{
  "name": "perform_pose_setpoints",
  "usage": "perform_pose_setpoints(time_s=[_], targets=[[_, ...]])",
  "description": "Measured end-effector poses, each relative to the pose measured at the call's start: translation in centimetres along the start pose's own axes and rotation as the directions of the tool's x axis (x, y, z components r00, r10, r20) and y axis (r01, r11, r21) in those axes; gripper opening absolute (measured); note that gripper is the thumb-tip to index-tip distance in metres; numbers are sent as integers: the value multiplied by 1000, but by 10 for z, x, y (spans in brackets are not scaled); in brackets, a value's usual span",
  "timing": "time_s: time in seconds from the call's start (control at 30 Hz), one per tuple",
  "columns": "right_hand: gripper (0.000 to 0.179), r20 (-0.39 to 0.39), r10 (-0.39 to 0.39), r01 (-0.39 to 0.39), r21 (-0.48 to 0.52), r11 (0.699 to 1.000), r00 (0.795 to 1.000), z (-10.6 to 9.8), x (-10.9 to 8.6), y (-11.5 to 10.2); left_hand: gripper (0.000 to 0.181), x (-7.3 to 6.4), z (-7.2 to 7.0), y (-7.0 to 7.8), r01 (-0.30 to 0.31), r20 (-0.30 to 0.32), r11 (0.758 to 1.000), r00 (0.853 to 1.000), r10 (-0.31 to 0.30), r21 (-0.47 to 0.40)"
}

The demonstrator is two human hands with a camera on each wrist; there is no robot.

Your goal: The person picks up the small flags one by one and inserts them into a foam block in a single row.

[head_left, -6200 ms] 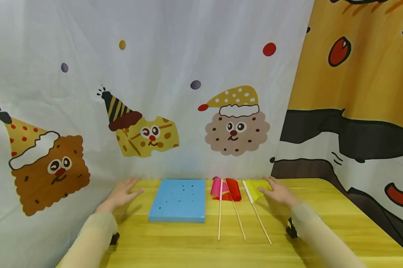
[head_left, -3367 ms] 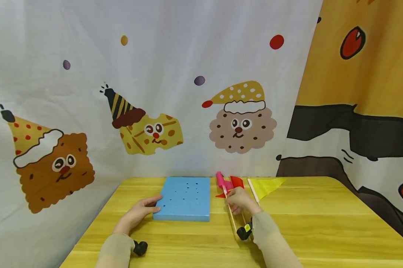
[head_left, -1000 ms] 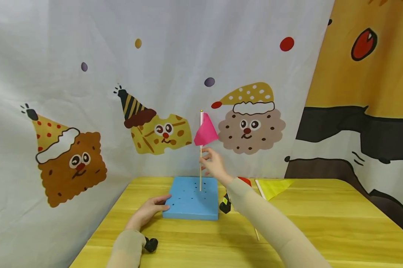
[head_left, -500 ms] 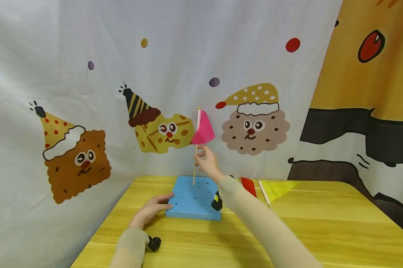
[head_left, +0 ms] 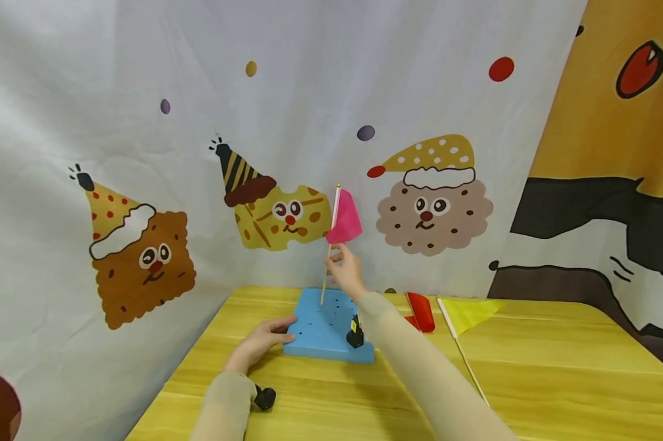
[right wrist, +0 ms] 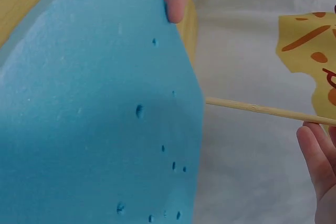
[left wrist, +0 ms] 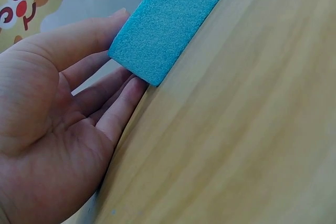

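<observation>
My right hand [head_left: 346,272] pinches the thin wooden stick of a pink flag [head_left: 346,220] and holds it nearly upright. The lower end of the stick [right wrist: 262,109] meets the far left part of a blue foam board [head_left: 331,340]; whether it is in a hole cannot be told. Several small holes dot the board's top. At the board's left edge my left hand [head_left: 259,343] grips it. In the left wrist view, thumb and fingers lie around the foam's corner [left wrist: 157,40].
To the right of the board a red flag [head_left: 421,312] lies on the wooden table [head_left: 529,367], its stick hidden by the right arm. Farther right lies a yellow flag [head_left: 469,313]. A printed curtain [head_left: 298,122] hangs directly behind the table.
The right hand picked up the pink flag from the table and brought it left over the board. The left hand came to the board's left edge and stays there. The view turned slightly left.
</observation>
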State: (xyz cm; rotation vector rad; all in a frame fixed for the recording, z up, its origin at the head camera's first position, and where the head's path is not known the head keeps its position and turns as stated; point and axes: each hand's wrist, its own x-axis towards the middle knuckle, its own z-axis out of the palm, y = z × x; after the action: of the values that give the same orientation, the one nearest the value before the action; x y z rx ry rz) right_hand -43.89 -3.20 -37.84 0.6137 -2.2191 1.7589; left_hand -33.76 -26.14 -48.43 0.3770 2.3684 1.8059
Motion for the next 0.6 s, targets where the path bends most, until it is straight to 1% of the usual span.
perform_pose_setpoints(time_s=[0.07,0.2,0.4,0.6], targets=[[31,9,7,-7,-17,1000,1000,1,1,3,57,1,0,0,5,0,1000,1000,-5,-7],[34,23,29,-28,-16,999,999,5,1,9,58,0,0,0,7,-2,1000,1000,-7,-7],[34,23,29,-28,-34,999,999,9,-1,13,57,0,2,1,11,-10,1000,1000,-11,8],[34,44,35,-33,-43,999,998,15,-3,14,57,0,3,4,22,-28,1000,999,-22,-10]])
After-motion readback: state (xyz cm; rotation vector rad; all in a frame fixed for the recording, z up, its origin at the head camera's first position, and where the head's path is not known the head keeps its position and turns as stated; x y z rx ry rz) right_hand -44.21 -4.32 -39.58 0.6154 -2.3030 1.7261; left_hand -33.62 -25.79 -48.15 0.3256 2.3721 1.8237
